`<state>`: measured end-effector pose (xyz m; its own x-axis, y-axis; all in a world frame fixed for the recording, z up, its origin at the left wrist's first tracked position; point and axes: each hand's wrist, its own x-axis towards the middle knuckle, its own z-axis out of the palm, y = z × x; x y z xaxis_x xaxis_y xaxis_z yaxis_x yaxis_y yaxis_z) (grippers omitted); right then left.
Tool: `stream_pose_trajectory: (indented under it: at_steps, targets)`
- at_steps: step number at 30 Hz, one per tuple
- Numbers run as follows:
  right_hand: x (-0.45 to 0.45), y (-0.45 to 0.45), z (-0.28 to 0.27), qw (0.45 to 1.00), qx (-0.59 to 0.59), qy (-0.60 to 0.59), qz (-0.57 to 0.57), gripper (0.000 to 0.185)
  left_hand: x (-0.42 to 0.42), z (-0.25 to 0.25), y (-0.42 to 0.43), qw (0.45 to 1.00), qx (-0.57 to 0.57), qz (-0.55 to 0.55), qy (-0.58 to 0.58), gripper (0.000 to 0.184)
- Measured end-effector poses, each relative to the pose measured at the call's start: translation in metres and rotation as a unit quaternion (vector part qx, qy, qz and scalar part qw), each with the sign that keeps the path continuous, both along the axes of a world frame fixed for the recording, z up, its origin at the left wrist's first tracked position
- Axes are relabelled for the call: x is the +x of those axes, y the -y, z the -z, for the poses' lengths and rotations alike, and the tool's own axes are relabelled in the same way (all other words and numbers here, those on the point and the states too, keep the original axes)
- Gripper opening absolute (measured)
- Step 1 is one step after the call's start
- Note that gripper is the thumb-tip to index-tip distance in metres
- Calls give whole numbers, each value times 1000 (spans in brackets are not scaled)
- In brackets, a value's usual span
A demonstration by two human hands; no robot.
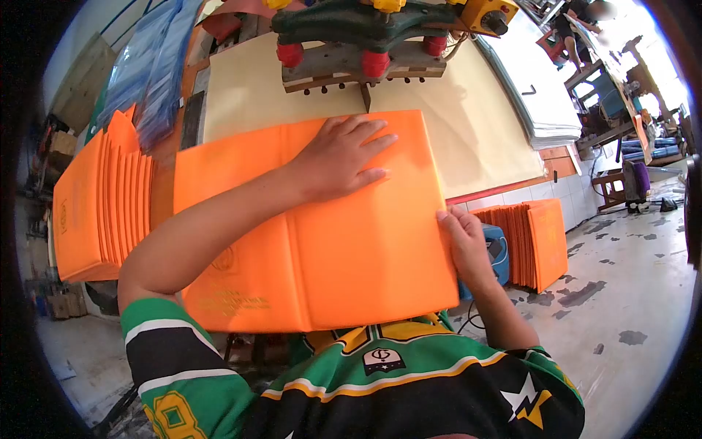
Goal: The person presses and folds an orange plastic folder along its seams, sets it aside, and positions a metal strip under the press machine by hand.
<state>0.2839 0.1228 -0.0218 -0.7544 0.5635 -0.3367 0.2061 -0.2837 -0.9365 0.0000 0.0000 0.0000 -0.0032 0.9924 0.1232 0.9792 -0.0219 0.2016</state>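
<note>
An orange folder cover [365,249] lies spread open before me, with a crease down its middle and faint printed lettering at the lower left. My left hand [344,157] rests flat on its upper part with the fingers spread. At the right edge my right hand [468,241] pinches the cover between thumb and fingers; the fingers are partly hidden. Behind the cover's far edge is a cream work board [468,139]. Above the board hangs a green press head [365,33] with red and yellow fittings and a wooden-edged plate.
Orange covers stand stacked at left [102,212], with another orange stack [537,245] at right beside a blue object [497,252]. Clear blue plastic sheets [150,66] lie at the upper left. A white sheet pile [534,95] flanks the board. Another person [574,33] is far right.
</note>
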Motion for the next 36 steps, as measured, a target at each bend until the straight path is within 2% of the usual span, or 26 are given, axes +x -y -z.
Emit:
stream_pose_trajectory:
  at_steps: [5,7,11,14,17,21,23,25,27,30,32,36]
  targets:
    - [3,-12,-23,999,44,29,12,29,-5,10,20,995,89,32,17,62]
    - [13,-27,-18,989,130,70,-17,31,1,15,22,995,96,23,31,61]
    - [11,-31,-32,989,134,61,-17,29,-2,15,29,990,112,34,75,60]
    - [20,-52,-31,987,142,69,-19,29,-6,19,34,990,111,55,66,59]
    - [23,-72,-41,975,196,105,-19,30,-7,13,49,991,82,58,82,59]
    - [25,-117,-42,953,273,124,-40,31,-7,8,72,992,73,64,79,60]
    - [17,-131,-54,883,426,186,-59,29,-6,7,80,994,52,53,77,60]
    - [11,-145,-53,889,425,156,-63,27,-3,5,87,994,55,50,76,60]
    - [5,-146,-64,877,418,221,-81,27,0,3,91,994,58,46,76,61]
    - [7,-154,-60,877,418,218,-88,26,0,-5,99,994,62,37,80,63]
    - [10,-154,-66,882,404,225,-88,26,-7,-10,112,991,39,34,123,66]
    - [40,-176,-64,869,413,258,-94,26,-12,-12,153,994,23,36,102,73]
